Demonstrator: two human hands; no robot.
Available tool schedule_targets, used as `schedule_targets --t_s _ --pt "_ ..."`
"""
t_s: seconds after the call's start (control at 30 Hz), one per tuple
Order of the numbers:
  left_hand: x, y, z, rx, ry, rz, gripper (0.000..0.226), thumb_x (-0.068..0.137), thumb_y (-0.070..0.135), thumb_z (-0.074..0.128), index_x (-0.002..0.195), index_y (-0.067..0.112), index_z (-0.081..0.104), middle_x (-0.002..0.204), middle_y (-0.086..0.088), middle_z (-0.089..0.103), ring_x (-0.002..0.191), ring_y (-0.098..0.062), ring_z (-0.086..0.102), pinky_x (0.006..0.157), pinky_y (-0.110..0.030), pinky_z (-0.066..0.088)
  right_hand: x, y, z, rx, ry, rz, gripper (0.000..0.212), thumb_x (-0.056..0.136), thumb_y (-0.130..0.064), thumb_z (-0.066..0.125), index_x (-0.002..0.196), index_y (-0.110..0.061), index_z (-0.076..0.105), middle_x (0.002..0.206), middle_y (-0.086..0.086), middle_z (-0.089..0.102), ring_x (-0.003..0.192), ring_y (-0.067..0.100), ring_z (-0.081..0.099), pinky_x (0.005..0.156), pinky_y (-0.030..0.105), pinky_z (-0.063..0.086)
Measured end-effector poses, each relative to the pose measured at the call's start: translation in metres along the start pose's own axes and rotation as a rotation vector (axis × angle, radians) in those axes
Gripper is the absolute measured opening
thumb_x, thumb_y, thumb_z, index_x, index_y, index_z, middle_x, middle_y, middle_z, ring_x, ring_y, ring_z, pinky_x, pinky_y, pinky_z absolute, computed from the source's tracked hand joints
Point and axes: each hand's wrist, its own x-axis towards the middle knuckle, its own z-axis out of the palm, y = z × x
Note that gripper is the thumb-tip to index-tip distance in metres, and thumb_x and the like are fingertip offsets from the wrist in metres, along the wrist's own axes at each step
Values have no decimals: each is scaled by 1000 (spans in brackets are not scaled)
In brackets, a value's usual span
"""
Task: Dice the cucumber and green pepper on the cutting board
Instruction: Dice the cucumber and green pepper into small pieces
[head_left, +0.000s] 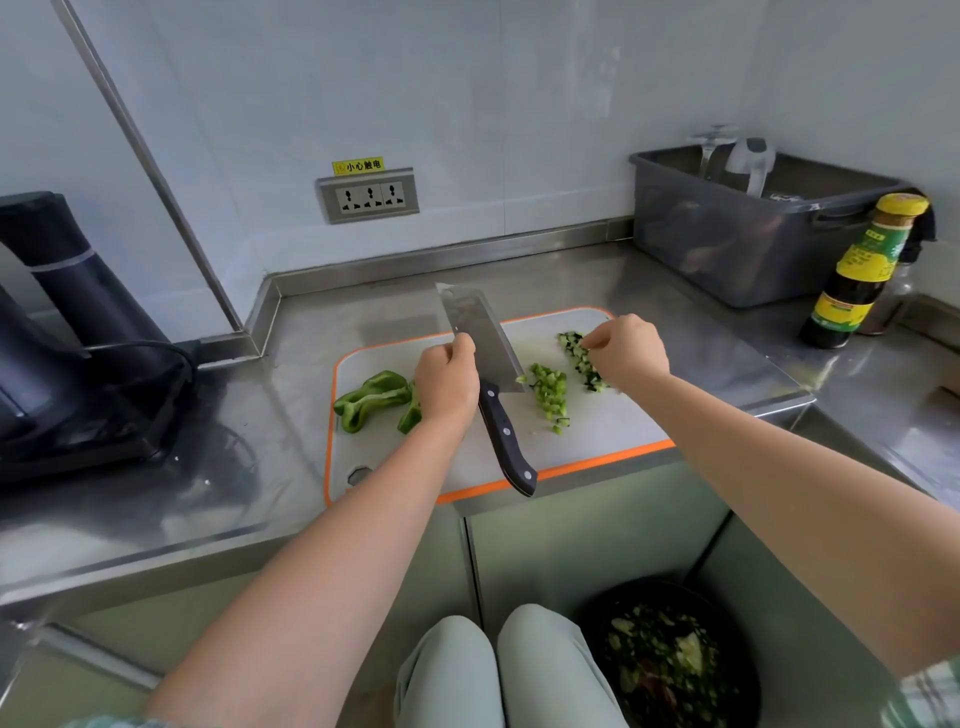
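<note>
A white cutting board (587, 447) with an orange rim lies on the steel counter. Green pepper pieces (371, 397) rest at its left end. A pile of light green dice (550, 395) sits mid-board, and darker diced cucumber (579, 358) lies to its right. My left hand (447, 387) grips the cleaver (483, 332) at the blade's spine, with the blade tilted up and the black handle pointing towards me. My right hand (631, 353) reaches over the cucumber dice, its curled fingertips pinching pieces at the pile's far end.
A dark appliance (67, 332) with a cable stands at left. A grey plastic bin (753, 223) and a sauce bottle (857, 275) sit at back right. A wall socket (368, 196) is behind the board. A black waste bin (670, 660) with scraps is on the floor by my knees.
</note>
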Motion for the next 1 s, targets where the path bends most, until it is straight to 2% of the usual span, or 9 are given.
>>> schedule_targets --t_s 0.07,0.2,0.3,0.37,0.5,0.73,0.8,0.9,1.0 --pt "2 -2 2 32 11 3 38 78 30 44 45 19 28 49 2 29 58 -22 32 56 -37 31 0 2 3 -69 -16 -36 35 84 -2 50 109 -14 72 112 10 67 96 33 64 79 38 55" --pt "4 -1 0 115 40 69 41 76 32 40 39 16 30 43 2 25 55 -24 27 55 -34 30 1 -7 12 11 -14 -253 11 85 -16 64 89 -13 74 98 8 68 85 26 64 71 36 53" --pt "5 1 -3 161 54 137 40 83 27 41 48 18 23 50 0 23 55 -22 23 57 -34 24 -2 -18 25 -150 -144 -385 10 84 -29 69 91 -22 72 101 4 51 90 20 52 71 32 46" --pt "7 1 -5 177 67 142 44 87 22 43 49 17 23 50 -1 22 53 -21 22 57 -34 23 -5 -24 34 -312 -180 -373 16 85 -36 67 94 -24 70 103 3 46 95 20 47 70 31 42" --pt "7 1 -8 196 76 157 49 92 12 45 49 16 23 50 -1 21 52 -20 22 57 -35 20 -7 -32 43 -393 -141 -352 17 87 -25 60 100 -17 69 110 7 52 103 26 52 69 30 40" --pt "8 1 -6 190 61 146 49 92 15 45 48 16 24 48 -1 23 52 -22 24 57 -35 23 5 -26 35 3 -150 -258 16 89 -13 58 93 -8 72 96 6 70 82 23 63 66 30 51" --pt "6 1 -5 187 45 151 46 88 23 44 48 17 23 49 -1 23 53 -23 24 57 -35 23 8 -24 24 86 -72 -204 14 88 -13 57 86 -12 70 84 4 66 68 22 57 54 28 46" --pt "4 2 -3 199 21 156 38 80 31 38 48 17 24 50 -1 24 55 -24 26 55 -35 23 13 -14 9 0 50 -116 20 79 -5 47 65 -16 56 71 4 53 67 27 46 55 27 36" --pt "4 0 0 214 17 150 47 92 20 44 49 15 24 51 -3 25 57 -25 27 57 -34 24 10 -2 4 -48 10 -121 27 81 -1 50 95 -17 67 95 2 63 88 28 59 67 32 50"
